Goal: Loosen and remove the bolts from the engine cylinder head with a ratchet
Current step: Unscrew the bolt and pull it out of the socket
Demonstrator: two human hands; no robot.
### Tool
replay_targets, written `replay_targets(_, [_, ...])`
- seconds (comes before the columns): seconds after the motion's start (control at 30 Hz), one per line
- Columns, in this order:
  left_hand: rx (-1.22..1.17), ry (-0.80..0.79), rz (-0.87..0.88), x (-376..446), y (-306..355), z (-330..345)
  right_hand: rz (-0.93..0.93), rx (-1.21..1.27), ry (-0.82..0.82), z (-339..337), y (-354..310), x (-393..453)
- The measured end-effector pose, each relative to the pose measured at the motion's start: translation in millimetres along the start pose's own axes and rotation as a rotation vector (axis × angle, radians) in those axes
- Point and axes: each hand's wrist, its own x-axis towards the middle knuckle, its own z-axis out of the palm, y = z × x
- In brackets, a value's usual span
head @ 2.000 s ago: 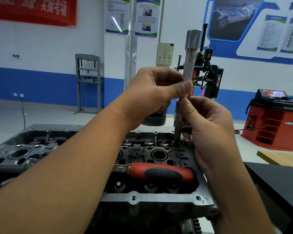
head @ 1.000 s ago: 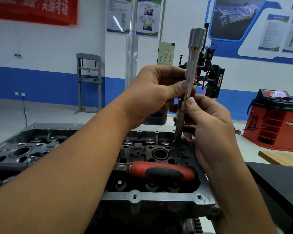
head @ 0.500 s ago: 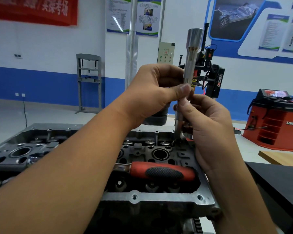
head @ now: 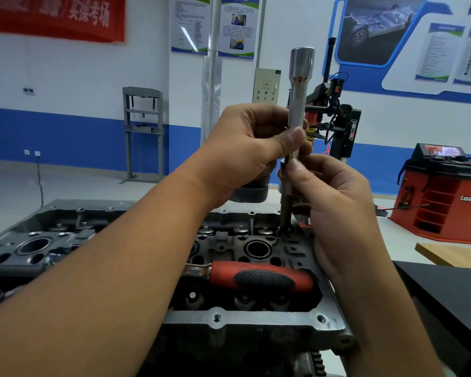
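Observation:
A grey engine cylinder head (head: 256, 319) lies in front of me. A long steel extension bar (head: 299, 85) with a socket stands upright, its lower end in a bolt hole (head: 284, 229) at the head's far right. My left hand (head: 245, 151) pinches the bar's shaft with thumb and fingers. Just below it, my right hand (head: 337, 202) grips the same shaft. The ratchet with its red and black handle (head: 259, 278) lies loose across the head, touched by neither hand.
A black table (head: 452, 300) and a wooden top (head: 452, 254) are at the right. Behind stand a red wheel balancer (head: 443, 194), a tyre machine (head: 337, 123) and a grey press frame (head: 143, 131).
The bar has turned and rocked slightly between my fingers while staying in the same hole. Both hands shifted their grip a little on the shaft. The ratchet has not moved.

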Motion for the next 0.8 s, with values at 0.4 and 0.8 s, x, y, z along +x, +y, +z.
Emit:
replay_targets(0.4, [-0.020,-0.057,-0.017,0.8,-1.4,1.2,0.005,-0.004,-0.011,0.8,1.7,1.5])
replay_targets(0.8, [-0.023,-0.039,-0.027,0.7,0.2,-1.3,0.010,-0.001,0.032,0.1,3.9,2.7])
